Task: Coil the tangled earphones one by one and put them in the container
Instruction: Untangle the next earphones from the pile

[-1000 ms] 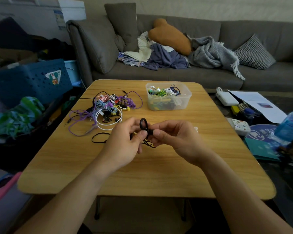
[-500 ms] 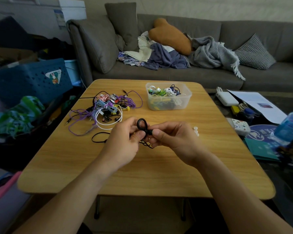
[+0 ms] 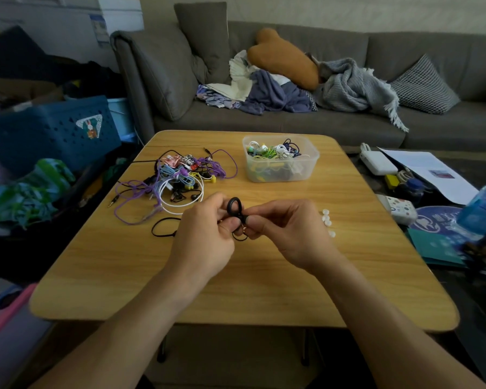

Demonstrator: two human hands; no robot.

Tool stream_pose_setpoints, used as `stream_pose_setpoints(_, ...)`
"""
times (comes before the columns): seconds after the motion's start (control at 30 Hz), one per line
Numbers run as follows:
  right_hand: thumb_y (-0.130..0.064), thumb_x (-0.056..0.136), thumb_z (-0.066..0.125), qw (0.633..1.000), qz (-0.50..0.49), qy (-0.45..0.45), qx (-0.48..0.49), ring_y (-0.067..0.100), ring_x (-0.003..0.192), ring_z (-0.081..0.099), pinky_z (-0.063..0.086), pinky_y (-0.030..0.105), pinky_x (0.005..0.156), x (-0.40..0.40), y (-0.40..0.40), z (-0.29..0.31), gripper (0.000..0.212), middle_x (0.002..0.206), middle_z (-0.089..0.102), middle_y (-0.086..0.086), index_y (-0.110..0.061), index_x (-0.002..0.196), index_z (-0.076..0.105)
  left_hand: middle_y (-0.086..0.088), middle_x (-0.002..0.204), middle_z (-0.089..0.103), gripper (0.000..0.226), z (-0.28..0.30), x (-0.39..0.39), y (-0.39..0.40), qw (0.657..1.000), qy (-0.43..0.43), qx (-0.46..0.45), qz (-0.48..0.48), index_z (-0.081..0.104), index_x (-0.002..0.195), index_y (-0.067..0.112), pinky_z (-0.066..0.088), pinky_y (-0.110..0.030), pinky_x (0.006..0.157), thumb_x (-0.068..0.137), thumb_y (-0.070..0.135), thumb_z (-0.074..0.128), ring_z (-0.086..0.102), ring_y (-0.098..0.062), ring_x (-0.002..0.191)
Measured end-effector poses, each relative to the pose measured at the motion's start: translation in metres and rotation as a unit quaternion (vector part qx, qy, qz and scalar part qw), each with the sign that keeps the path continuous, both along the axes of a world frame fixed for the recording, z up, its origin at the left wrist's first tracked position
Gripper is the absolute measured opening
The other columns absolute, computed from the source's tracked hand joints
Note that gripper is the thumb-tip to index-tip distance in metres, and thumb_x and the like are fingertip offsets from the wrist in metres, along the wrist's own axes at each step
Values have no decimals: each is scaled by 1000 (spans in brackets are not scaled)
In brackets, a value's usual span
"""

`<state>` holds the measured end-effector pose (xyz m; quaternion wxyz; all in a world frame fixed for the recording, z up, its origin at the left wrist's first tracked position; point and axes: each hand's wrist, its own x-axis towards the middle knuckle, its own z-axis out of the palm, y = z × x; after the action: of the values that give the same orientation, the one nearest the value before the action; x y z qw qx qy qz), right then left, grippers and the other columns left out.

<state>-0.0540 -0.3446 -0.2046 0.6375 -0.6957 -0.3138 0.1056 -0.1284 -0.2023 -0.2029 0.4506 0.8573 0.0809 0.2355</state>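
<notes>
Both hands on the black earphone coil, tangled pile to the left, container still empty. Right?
Not quite. The head view shows the container already holds several coiled earphones, white, green and dark ones. The rest stands: the left hand and right hand both pinch the black earphone coil, and the tangled pile lies to the left.

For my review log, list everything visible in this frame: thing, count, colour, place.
black earphone: one, black, partly coiled, pinched between both hands, tail trailing on the table
tangled earphones: one pile, purple, white, blue, yellow, black, table's far left
container: one, clear plastic, far centre of table, holds coiled earphones
ear tips: a few, white, on table right of the hands
table: one, light wood
sofa: one, grey, behind table, with cushions, clothes, blanket
basket: one, blue, left of table
papers and small items: several, floor at right
left hand: pinches the earphone
right hand: pinches the earphone
</notes>
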Motion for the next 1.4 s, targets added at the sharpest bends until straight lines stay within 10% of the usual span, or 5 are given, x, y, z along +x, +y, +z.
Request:
stream_pose_setpoints(0.17, 2, 83, 73, 997, -38, -57, -47, 12, 67, 71, 55, 21, 67, 2, 1, -1, 24, 72, 74, -5, -21, 87, 77, 2, 73, 70, 16, 1, -3, 1, 1000, 10, -9, -13, 61, 89, 9, 43, -6, 59, 89, -7, 60, 65, 0, 69)
stream_pose_setpoints(0.47, -2, 72, 65, 897, 82, 418, 120, 16, 58, 66, 60, 26, 61, -3, -4, 4, 15, 68, 67, 13, 0, 82, 76, 15, 77, 65, 26, 4, -3, -7, 997, -63, 49, -4, 65, 88, 10, 53, -15, 67, 83, -14, 58, 62, 12, 82)
stream_pose_setpoints(0.93, -9, 81, 67, 973, 38, 209, 87, 18, 73, 68, 59, 28, 71, 1, -2, -1, 17, 79, 72, 13, -4, 96, 72, 7, 77, 67, 17, 1, 1, 2, 999, -35, 27, -4, 58, 89, 11, 39, -4, 61, 89, -5, 60, 59, 10, 69)
stream_pose_setpoints(1.4, -12, 81, 67, 975, 55, 207, 63, 23, 80, 72, 60, 34, 75, 0, -3, 0, 17, 87, 74, 15, -6, 96, 70, 12, 65, 62, 17, 2, 0, 2, 999, -23, 29, -9, 59, 90, 11, 36, -6, 54, 88, -5, 61, 56, 8, 57)
